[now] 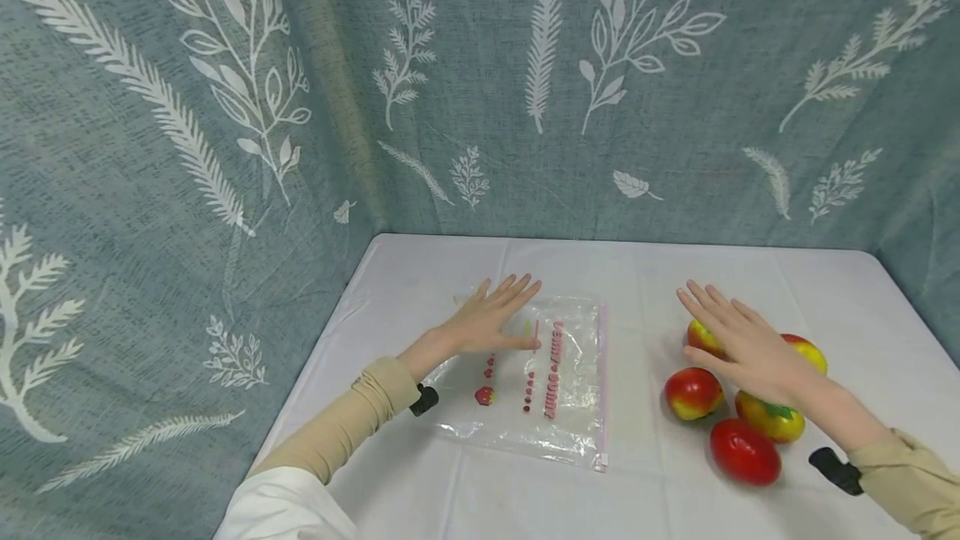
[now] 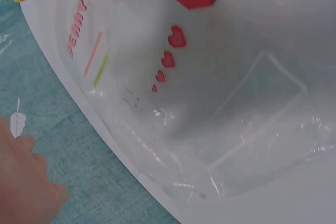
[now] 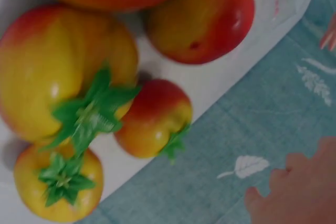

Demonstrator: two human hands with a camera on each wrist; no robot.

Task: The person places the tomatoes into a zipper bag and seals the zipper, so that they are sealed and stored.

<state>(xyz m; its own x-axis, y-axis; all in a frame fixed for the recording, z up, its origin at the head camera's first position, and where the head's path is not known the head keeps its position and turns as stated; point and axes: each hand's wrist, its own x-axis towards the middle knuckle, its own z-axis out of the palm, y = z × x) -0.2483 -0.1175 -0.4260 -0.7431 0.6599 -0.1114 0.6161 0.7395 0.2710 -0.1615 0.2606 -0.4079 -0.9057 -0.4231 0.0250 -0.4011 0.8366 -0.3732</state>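
A clear zip bag (image 1: 570, 407) printed with red hearts and a strawberry lies flat on the white table (image 1: 450, 490). My left hand (image 1: 510, 307) is spread over the bag's far left corner with its fingers straight; whether it touches the plastic I cannot tell. The left wrist view shows the bag (image 2: 210, 103) close up and part of the left hand (image 2: 23, 182). Several red-and-yellow fruits (image 1: 692, 392) with green tops sit in a cluster to the right. My right hand (image 1: 720, 315) hovers flat above them, holding nothing. The right wrist view shows the fruits (image 3: 68, 72) and the right hand's fingers (image 3: 299, 192).
A blue-green curtain with white leaf prints (image 1: 225, 107) hangs behind and to the left of the table. Bare tablecloth lies between the bag and the fruits and along the near edge. A reddest fruit (image 1: 745, 450) lies nearest to me.
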